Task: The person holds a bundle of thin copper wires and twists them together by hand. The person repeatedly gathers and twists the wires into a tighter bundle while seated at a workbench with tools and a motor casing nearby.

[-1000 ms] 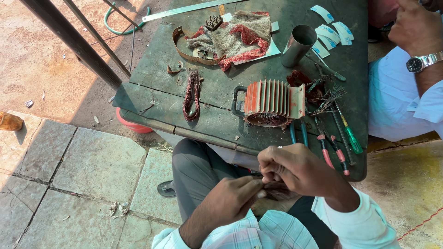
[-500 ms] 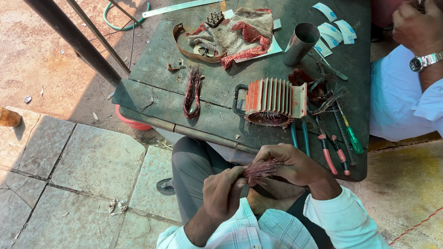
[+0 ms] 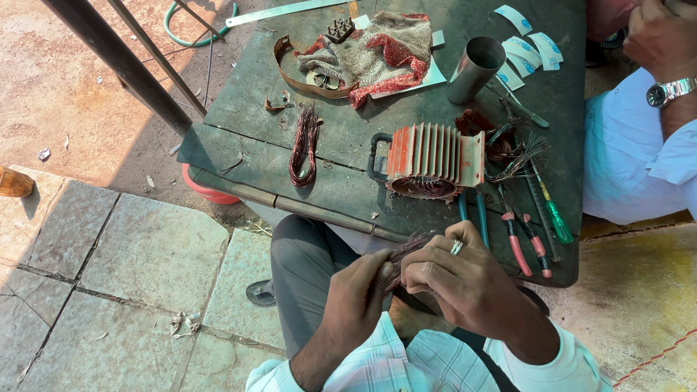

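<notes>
**Copper strands worked between two hands at the worktop's near edge**

The left hand (image 3: pixel 356 297) and the right hand (image 3: pixel 454 272) meet just below the worktop (image 3: pixel 239 109), over the person's lap. Both close on a bundle of copper wire strands (image 3: pixel 406 250): the left hand's fingers are curled tight round its lower end, and the right hand's fingers are bent over the middle, pinching it, with the frayed tips fanning out toward 11 o'clock from the right hand. A ring shows on one right finger.

At 12 o'clock from the hands, on the worktop, lies a finned motor housing (image 3: pixel 432 156) with copper winding in its open end. At 10 o'clock lies a loose wire hank (image 3: pixel 303 145). At 2 o'clock are red-handled pliers (image 3: pixel 519 243) and a green-handled screwdriver (image 3: pixel 555 218). Farther off stand a metal tube (image 3: pixel 473 69) and a crumpled cloth (image 3: pixel 385 51). Another person's arm with a wristwatch (image 3: pixel 664 91) sits at 2 o'clock, well apart.

The step in hand looks like gathering and straightening pulled winding strands. A next move would seem to call for a firm left-hand hold while the right hand draws along the strands, keeping them together rather than splayed.
</notes>
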